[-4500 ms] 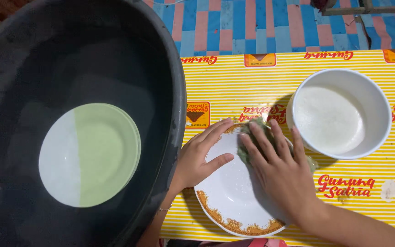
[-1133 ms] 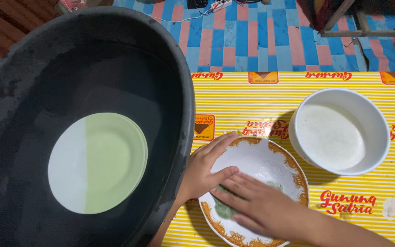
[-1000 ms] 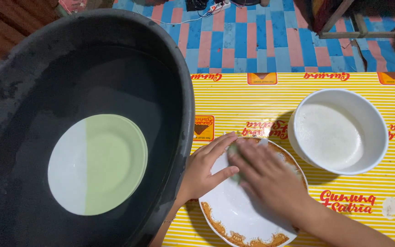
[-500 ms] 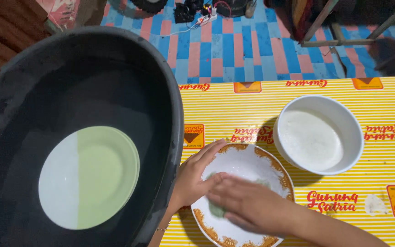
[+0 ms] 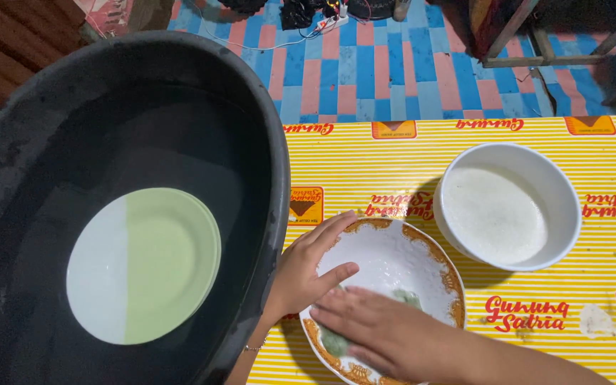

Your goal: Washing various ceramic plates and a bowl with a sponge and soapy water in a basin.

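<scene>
While a black tub (image 5: 265, 142) with a plate (image 5: 144, 264) under water overhangs the table's (image 5: 393, 157) left edge, a gold-rimmed plate (image 5: 393, 257) at the near edge is steadied by the flat left hand (image 5: 308, 267); a green sponge (image 5: 336, 342) is pressed onto it under the spread right hand (image 5: 379, 331). A white bowl (image 5: 565, 192) sits just beside.

I'm washing up at home, it seems: left of my left hand (image 5: 308, 267) sits a big black basin (image 5: 279, 178) of water, right of it a white bowl (image 5: 565, 207) of suds, on a striped yellow tablecloth (image 5: 393, 164), blue-and-pink tiled floor (image 5: 393, 64) beyond.
</scene>
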